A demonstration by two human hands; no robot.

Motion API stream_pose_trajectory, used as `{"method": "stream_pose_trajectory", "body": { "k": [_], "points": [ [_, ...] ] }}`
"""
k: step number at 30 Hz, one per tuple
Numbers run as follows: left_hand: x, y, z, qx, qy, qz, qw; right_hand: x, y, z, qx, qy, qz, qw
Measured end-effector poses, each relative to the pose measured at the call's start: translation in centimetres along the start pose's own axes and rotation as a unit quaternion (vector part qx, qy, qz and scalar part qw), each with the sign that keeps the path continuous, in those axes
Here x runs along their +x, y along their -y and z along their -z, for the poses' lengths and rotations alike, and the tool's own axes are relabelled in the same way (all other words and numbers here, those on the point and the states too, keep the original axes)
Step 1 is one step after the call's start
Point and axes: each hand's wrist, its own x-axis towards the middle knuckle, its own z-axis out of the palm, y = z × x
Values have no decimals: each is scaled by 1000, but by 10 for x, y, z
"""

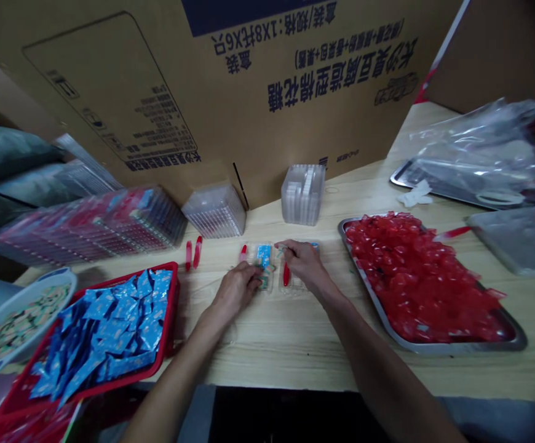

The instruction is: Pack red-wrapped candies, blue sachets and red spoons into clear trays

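A: Head cam, quick: what've my hands got?

B: Your L hand (237,286) is bent over the near side of the L clear tray (249,247), fingertips by some small green-white pcs (264,282). Can't tell if you're gripping one or just touching. Your R hand (302,258) is pinched closed, thumb to finger, on a pale-green pc (281,251) at the far L corner of the R clear tray (299,288).

A: And where're the trays, w/ what in 'em?

B: Side by side on the tabletop (286,344), in front of you. L one has a blue pkt (264,253) and a red-tipped stick (243,251); R one has a red stick (286,275) and a bit of blue past your hand. Your R hand hides some of it.

A: Stuff to my L?

B: Two loose red sticks (197,252) near the L tray, then the red basket (176,286) full of blue pkts (124,326). Beyond it, at far L, a pale bowl (71,277) of small pcs. Filled packs (96,224) stand in a row behind the basket.

A: R side + back?

B: Metal tray (372,301) to your R, heaped w/ red plastic pcs (419,277). Two stacks, L stack (216,212) and R stack (302,195), of clear plastic trays sit by the big carton (230,111), its print upside down to you.
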Motion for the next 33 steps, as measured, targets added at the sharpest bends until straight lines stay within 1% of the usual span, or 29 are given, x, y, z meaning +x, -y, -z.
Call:
{"method": "stream_pose_trajectory", "body": {
  "k": [2, 5, 7, 12, 16, 19, 23, 25, 27, 28, 29, 30, 31, 32, 33],
  "points": [
    [3, 0, 2, 3, 15, -7, 1000, 1, -2, 0, 3, -1, 1, 1000],
    [4, 3, 7, -16, 40, -39, 998, 2, -3, 1, 7, 0, 6, 1000],
    [5, 4, 9, -9, 58, -53, 997, 2, -2, 1, 2, 6, 4, 1000],
    [8, 2, 8, 23, 80, -51, 995, 1, 1, 1, -10, 23, -10, 1000],
    [10, -1, 5, 8, 71, -36, 997, 0, 0, -1, -20, 20, -8, 1000],
    [16, -3, 4, -7, 51, -29, 998, 2, -3, -1, -17, 16, 0, 1000],
    [33, -7, 0, -20, 7, -28, 999, 8, -10, 10, 23, -20, 4, 1000],
    [41, -9, -4, -32, 10, -35, 999, 10, -11, 17, 51, -29, 10, 998],
    [45, -9, -8, -39, 18, -44, 998, 10, -11, 22, 69, -20, 17, 997],
    [46, -10, -9, -52, 13, -36, 998, 10, -9, 23, 72, -13, 22, 997],
    [46, -11, -10, -81, -4, -15, 997, 10, -7, 24, 70, -8, 28, 997],
    [47, -12, -11, -130, -26, 21, 991, 9, -5, 23, 64, -5, 35, 997],
    [48, -15, -11, -198, -49, 69, 977, 8, -2, 21, 54, -6, 43, 998],
    [49, -20, -11, -276, -68, 120, 951, 7, 2, 19, 40, -10, 53, 998],
    [51, -25, -11, -353, -79, 165, 917, 5, 5, 16, 24, -17, 63, 998]
  ]
}}
